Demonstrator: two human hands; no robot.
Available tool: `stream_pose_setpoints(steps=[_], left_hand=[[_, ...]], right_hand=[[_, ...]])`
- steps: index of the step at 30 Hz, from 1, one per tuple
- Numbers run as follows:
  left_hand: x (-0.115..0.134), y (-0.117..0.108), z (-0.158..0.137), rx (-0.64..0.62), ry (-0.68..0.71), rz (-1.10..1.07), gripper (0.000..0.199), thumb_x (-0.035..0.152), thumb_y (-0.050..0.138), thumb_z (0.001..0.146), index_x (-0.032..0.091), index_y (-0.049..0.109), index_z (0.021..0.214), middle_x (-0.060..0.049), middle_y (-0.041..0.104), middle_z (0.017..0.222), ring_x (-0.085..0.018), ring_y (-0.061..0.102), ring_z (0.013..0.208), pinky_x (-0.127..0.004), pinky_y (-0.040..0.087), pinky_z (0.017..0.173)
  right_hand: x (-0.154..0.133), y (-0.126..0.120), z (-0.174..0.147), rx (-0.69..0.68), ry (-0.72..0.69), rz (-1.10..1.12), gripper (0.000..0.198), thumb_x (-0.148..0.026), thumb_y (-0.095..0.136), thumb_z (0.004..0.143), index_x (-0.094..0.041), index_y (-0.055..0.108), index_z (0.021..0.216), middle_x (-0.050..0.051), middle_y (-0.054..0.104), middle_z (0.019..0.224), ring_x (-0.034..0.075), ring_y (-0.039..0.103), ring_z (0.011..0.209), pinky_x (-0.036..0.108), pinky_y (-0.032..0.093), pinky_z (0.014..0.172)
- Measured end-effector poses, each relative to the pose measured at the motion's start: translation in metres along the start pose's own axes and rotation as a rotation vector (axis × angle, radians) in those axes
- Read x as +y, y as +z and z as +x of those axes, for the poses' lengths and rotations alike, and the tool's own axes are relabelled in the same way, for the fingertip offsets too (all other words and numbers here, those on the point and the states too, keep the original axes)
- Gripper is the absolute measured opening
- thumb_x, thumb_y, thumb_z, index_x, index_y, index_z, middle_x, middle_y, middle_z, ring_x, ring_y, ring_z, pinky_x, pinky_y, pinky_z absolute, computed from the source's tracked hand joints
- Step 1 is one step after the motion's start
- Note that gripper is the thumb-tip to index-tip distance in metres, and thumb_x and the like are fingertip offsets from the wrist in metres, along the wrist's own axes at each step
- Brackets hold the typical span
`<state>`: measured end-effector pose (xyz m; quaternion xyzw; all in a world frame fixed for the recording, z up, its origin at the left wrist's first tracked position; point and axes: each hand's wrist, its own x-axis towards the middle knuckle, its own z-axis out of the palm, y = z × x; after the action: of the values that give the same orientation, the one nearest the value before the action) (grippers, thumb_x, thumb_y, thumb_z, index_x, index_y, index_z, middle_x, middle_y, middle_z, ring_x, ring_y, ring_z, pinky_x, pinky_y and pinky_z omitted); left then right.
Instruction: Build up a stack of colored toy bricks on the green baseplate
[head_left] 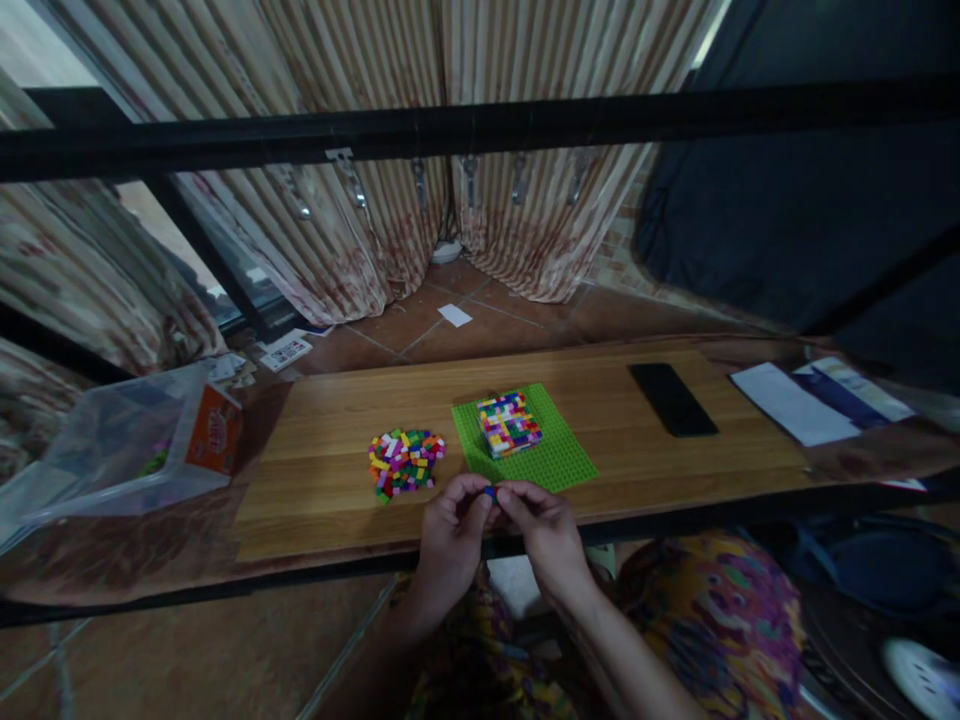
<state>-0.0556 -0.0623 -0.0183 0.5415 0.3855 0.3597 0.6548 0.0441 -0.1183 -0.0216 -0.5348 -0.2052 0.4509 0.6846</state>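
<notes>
Between the fingertips of both hands is a small blue toy brick (490,491), with a bit of red beside it. My left hand (455,525) pinches it from the left, thumb and fingers closed. From the other side my right hand (541,522) grips it with closed fingertips. Just beyond the hands lies a green baseplate (562,450), carrying a block built of many coloured bricks (510,424). A pile of loose coloured bricks (406,463) lies on the wood to the left of the plate.
The wooden board (322,420) spans the table. On its right side lies a black phone (673,399), with papers (795,403) farther right. A clear plastic box (135,430) with an orange label stands at the left. A dark metal bar (480,127) crosses behind, before striped curtains.
</notes>
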Motion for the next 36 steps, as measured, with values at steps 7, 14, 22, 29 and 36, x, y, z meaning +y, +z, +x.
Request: stream_pose_setpoints(steps=[7,14,22,29,36], left_hand=[[-0.002,0.002,0.005,0.025,-0.011,0.006,0.016,0.032,0.063,0.078,0.018,0.062,0.086,0.001,0.063,0.073,-0.012,0.060,0.064,-0.026,0.051,0.065],[-0.022,-0.019,0.024,0.108,0.024,0.075,0.023,0.039,0.063,0.077,0.018,0.062,0.088,-0.001,0.064,0.081,-0.014,0.061,0.069,-0.028,0.053,0.065],[-0.045,-0.031,0.039,0.116,0.063,0.137,0.020,0.037,0.063,0.077,0.020,0.063,0.087,-0.002,0.066,0.082,-0.018,0.064,0.077,-0.030,0.054,0.068],[-0.053,-0.034,0.038,0.057,0.104,0.164,0.017,0.033,0.061,0.081,0.020,0.064,0.091,-0.003,0.065,0.082,-0.018,0.063,0.076,-0.030,0.053,0.068],[-0.054,-0.033,0.037,0.028,0.151,0.218,0.015,0.030,0.057,0.084,0.019,0.064,0.093,-0.003,0.064,0.084,-0.017,0.063,0.079,-0.028,0.051,0.070]], right_hand=[[0.003,-0.003,0.005,0.107,0.081,0.138,0.025,-0.040,0.079,0.065,-0.018,0.073,0.076,0.001,0.068,0.068,0.012,0.057,0.060,0.026,0.046,0.061],[-0.033,-0.048,0.067,0.289,-0.267,-0.366,0.032,-0.046,0.073,0.067,-0.016,0.074,0.078,0.005,0.072,0.072,0.015,0.059,0.063,0.028,0.047,0.060],[-0.035,-0.056,0.125,0.226,-0.289,-0.612,0.028,-0.043,0.071,0.069,-0.016,0.074,0.072,0.005,0.074,0.072,0.021,0.066,0.070,0.030,0.048,0.067],[-0.030,-0.051,0.137,0.210,-0.251,-0.678,0.024,-0.039,0.069,0.070,-0.016,0.075,0.074,0.006,0.074,0.071,0.021,0.066,0.068,0.030,0.047,0.065],[-0.027,-0.049,0.147,0.227,-0.169,-0.550,0.030,-0.043,0.077,0.058,-0.015,0.073,0.067,0.004,0.071,0.063,0.016,0.061,0.058,0.027,0.044,0.056]])
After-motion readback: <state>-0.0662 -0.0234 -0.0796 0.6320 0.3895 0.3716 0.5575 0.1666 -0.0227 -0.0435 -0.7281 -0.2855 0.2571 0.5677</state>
